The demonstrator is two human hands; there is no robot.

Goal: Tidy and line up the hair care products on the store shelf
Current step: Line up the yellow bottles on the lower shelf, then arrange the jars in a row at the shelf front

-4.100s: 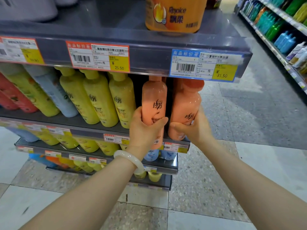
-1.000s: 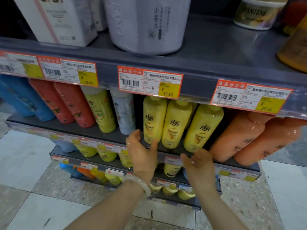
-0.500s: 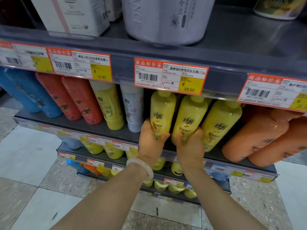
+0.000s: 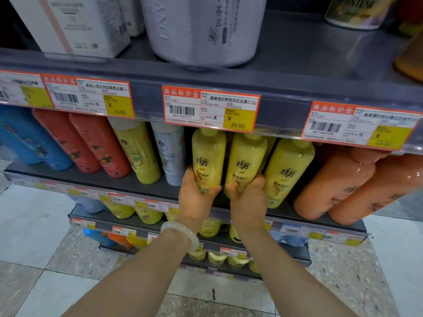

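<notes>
Your left hand (image 4: 196,199) grips one yellow bottle (image 4: 207,157) near its base, your right hand (image 4: 248,197) the next yellow bottle (image 4: 247,163) — both standing on the shelf (image 4: 96,179). Just right stands a third yellow bottle (image 4: 288,172), then orange bottles (image 4: 338,188) — price tags (image 4: 210,108) hang above.

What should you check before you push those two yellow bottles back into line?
1. Left hand grips the left yellow bottle: ok.
2. Right hand grips the middle yellow bottle: ok.
3. Both labels face front: ok.
4. Third yellow bottle stands as straight as these two: not ok, it leans.
5. Room behind the bottles: cannot tell.
6. Bottle bases flat on the shelf: cannot tell, hands hide them.
</notes>
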